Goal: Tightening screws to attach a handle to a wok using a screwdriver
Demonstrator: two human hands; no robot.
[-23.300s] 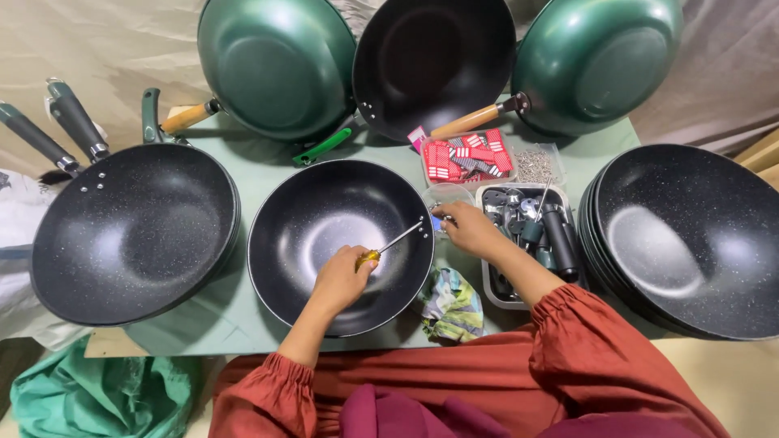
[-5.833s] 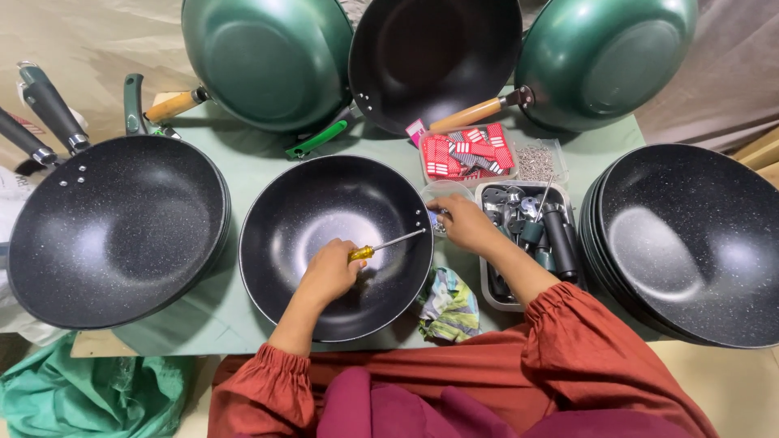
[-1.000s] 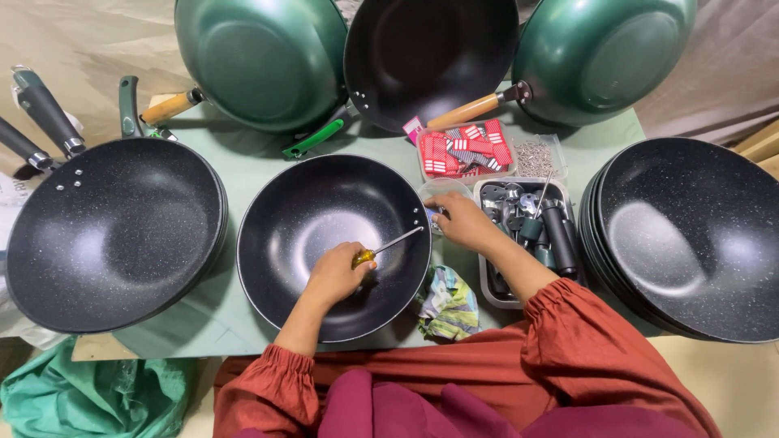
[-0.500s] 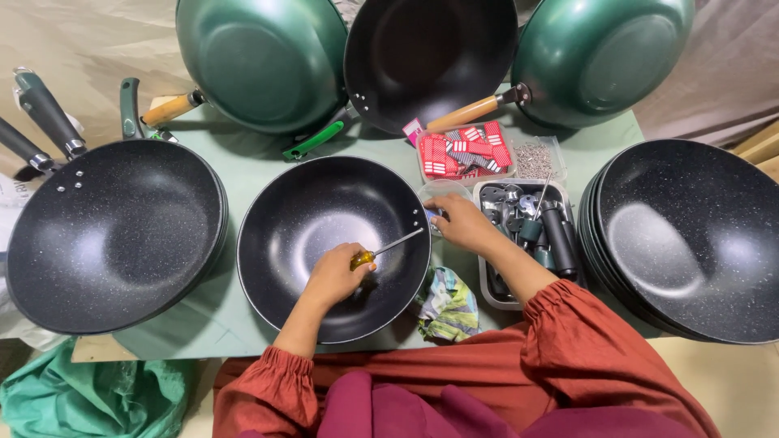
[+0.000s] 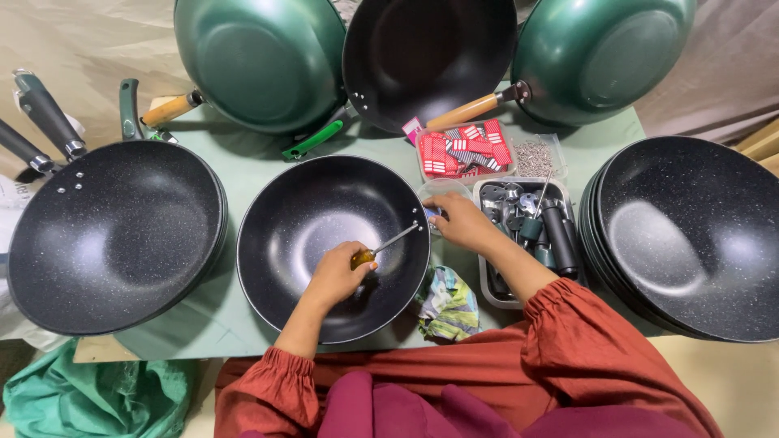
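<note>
A black speckled wok [image 5: 308,219] without a handle sits in front of me on the pale green table [image 5: 243,174]. My left hand [image 5: 339,274] is inside it, shut on a yellow-handled screwdriver [image 5: 380,248] whose metal tip points at the wok's right rim. My right hand [image 5: 459,223] grips that rim from outside, next to a small clear cup [image 5: 441,191]; what its fingers hold there is hidden.
A stack of black woks [image 5: 690,235] lies right, another black wok [image 5: 109,235] with dark handles left. Green woks [image 5: 260,57] and one black one [image 5: 430,57] lean at the back. A tray of handles [image 5: 531,227], red packets [image 5: 466,150], screws and a crumpled cloth [image 5: 446,304] are near.
Nothing has visibly changed over the last second; both hands stay at the wok's right rim with the screwdriver.
</note>
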